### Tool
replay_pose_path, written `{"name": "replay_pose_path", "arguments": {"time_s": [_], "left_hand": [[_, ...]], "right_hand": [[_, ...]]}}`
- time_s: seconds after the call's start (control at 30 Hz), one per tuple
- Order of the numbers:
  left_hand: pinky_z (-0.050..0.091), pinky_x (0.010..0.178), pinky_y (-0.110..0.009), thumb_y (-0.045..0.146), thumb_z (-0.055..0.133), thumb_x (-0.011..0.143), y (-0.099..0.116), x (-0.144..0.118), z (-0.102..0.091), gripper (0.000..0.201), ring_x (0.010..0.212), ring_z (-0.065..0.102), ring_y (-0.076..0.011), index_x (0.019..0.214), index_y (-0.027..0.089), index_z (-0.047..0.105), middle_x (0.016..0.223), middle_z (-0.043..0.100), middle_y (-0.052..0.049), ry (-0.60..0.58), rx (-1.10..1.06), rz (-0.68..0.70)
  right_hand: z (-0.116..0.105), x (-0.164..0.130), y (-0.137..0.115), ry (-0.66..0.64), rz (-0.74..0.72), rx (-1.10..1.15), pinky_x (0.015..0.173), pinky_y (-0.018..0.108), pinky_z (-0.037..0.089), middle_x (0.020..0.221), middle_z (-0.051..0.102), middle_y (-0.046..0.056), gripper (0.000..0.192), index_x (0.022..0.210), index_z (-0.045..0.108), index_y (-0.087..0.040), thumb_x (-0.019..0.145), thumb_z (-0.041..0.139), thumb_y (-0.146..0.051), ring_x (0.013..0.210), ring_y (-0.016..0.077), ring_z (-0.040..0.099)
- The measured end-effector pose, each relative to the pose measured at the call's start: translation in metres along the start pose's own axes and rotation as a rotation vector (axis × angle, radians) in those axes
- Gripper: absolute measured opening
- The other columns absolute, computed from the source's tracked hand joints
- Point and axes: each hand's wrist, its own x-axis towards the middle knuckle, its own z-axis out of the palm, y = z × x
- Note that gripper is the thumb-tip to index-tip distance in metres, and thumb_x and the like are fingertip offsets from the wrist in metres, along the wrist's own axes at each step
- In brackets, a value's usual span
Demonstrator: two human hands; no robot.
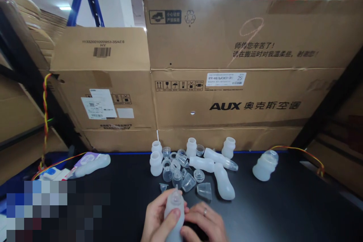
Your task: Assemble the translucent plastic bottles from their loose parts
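At the bottom centre both my hands grip one translucent white silicone bottle (173, 204) with a nipple tip pointing away from me. My left hand (155, 219) wraps its left side, thumb across the front. My right hand (205, 221), with a ring on one finger, holds its right side low down. Just beyond the hands, on the black table (283, 211), lie several more silicone bottles (224, 183) and clear caps and nipples (177, 174), some upright, some on their sides.
Large cardboard boxes (227, 75) wall off the back of the table. A lone capped bottle (265, 164) lies to the right, another bottle on a packet (90, 164) to the left. Red-yellow twisted wires (45, 121) hang at the left. The bottom-left corner is blurred out.
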Motion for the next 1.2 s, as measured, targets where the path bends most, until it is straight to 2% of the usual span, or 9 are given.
{"name": "replay_pose_path", "arguments": {"time_s": [0.07, 0.17, 0.33, 0.47, 0.57, 0.77, 1.0, 1.1, 1.2], "left_hand": [[0.062, 0.081, -0.031, 0.054, 0.081, 0.077, -0.004, 0.01, -0.004, 0.049, 0.086, 0.077, -0.0263, 0.111, 0.018, 0.075, 0.097, 0.08, -0.01, 0.007, 0.267, 0.199], [0.062, 0.082, -0.026, 0.04, 0.082, 0.079, -0.004, 0.021, -0.011, 0.035, 0.087, 0.077, -0.0216, 0.109, 0.023, 0.076, 0.101, 0.079, -0.005, 0.012, 0.698, 0.532], [0.064, 0.074, -0.03, 0.026, 0.087, 0.072, 0.012, 0.027, -0.016, 0.044, 0.083, 0.077, -0.0219, 0.114, 0.025, 0.072, 0.1, 0.079, -0.002, -0.117, 1.213, 0.893], [0.064, 0.07, -0.032, 0.025, 0.089, 0.071, 0.017, 0.027, -0.015, 0.047, 0.081, 0.077, -0.0224, 0.113, 0.023, 0.071, 0.098, 0.079, -0.002, -0.14, 1.284, 0.898], [0.065, 0.073, -0.032, 0.025, 0.089, 0.071, 0.014, 0.027, -0.016, 0.047, 0.083, 0.077, -0.0222, 0.114, 0.024, 0.071, 0.099, 0.079, -0.002, -0.13, 1.262, 0.849], [0.067, 0.08, -0.03, 0.02, 0.085, 0.073, 0.01, 0.028, -0.02, 0.046, 0.088, 0.078, -0.0216, 0.117, 0.023, 0.072, 0.104, 0.08, -0.004, -0.163, 1.12, 0.805], [0.067, 0.086, -0.028, 0.029, 0.092, 0.073, -0.001, 0.026, -0.021, 0.063, 0.095, 0.079, -0.022, 0.13, 0.025, 0.067, 0.113, 0.079, -0.006, -0.221, 1.012, 0.764], [0.066, 0.088, -0.027, 0.026, 0.083, 0.083, -0.006, 0.023, -0.018, 0.065, 0.099, 0.078, -0.0216, 0.142, 0.023, 0.056, 0.117, 0.078, -0.008, -0.234, 0.947, 0.867], [0.066, 0.091, -0.03, 0.022, 0.076, 0.087, -0.011, 0.019, -0.011, 0.069, 0.102, 0.078, -0.0232, 0.15, 0.023, 0.047, 0.116, 0.078, -0.009, -0.214, 0.967, 0.971]], "right_hand": [[-0.02, 0.013, -0.006, 0.047, -0.17, -0.373, 0.089, 0.04, 0.056, 0.11, 0.073, 0.007, 0.027, 0.119, 0.073, -0.029, 0.095, 0.064, -0.018, 0.1, 0.0262, 0.066], [-0.045, 0.025, 0.0, 0.05, -0.092, -0.706, 0.104, 0.057, 0.051, 0.144, 0.056, 0.012, 0.052, 0.141, 0.06, -0.028, 0.093, 0.055, -0.011, 0.129, 0.0354, 0.052], [-0.058, 0.025, 0.013, -0.098, 0.066, -0.677, 0.099, 0.051, 0.057, 0.13, 0.061, 0.011, 0.056, 0.144, 0.056, -0.032, 0.094, 0.048, -0.008, 0.117, 0.0308, 0.059], [-0.051, 0.022, 0.0, -0.021, 0.089, -0.424, 0.108, 0.044, 0.052, 0.134, 0.054, 0.013, 0.057, 0.158, 0.038, -0.032, 0.103, 0.044, -0.018, 0.124, 0.0262, 0.058], [-0.042, 0.019, -0.008, 0.075, 0.063, -0.17, 0.109, 0.036, 0.051, 0.136, 0.057, 0.01, 0.04, 0.145, 0.053, -0.033, 0.106, 0.051, -0.028, 0.127, 0.0245, 0.058], [-0.027, 0.015, -0.007, 0.05, 0.125, 0.075, 0.095, 0.03, 0.058, 0.123, 0.069, 0.008, 0.026, 0.124, 0.065, -0.027, 0.099, 0.068, -0.033, 0.112, 0.0244, 0.068], [-0.037, 0.02, -0.016, -0.125, -0.01, -0.084, 0.101, 0.033, 0.054, 0.124, 0.068, 0.008, 0.028, 0.128, 0.063, -0.029, 0.1, 0.06, -0.022, 0.116, 0.0229, 0.066], [-0.036, 0.022, -0.022, -0.108, 0.039, -0.238, 0.083, 0.029, 0.056, 0.104, 0.068, 0.007, 0.027, 0.125, 0.062, -0.024, 0.099, 0.062, -0.028, 0.092, 0.0202, 0.068], [-0.03, 0.024, -0.024, -0.096, 0.122, -0.347, 0.06, 0.025, 0.048, 0.076, 0.062, 0.0, 0.019, 0.096, 0.062, -0.02, 0.102, 0.057, -0.038, 0.063, 0.0147, 0.058]]}}
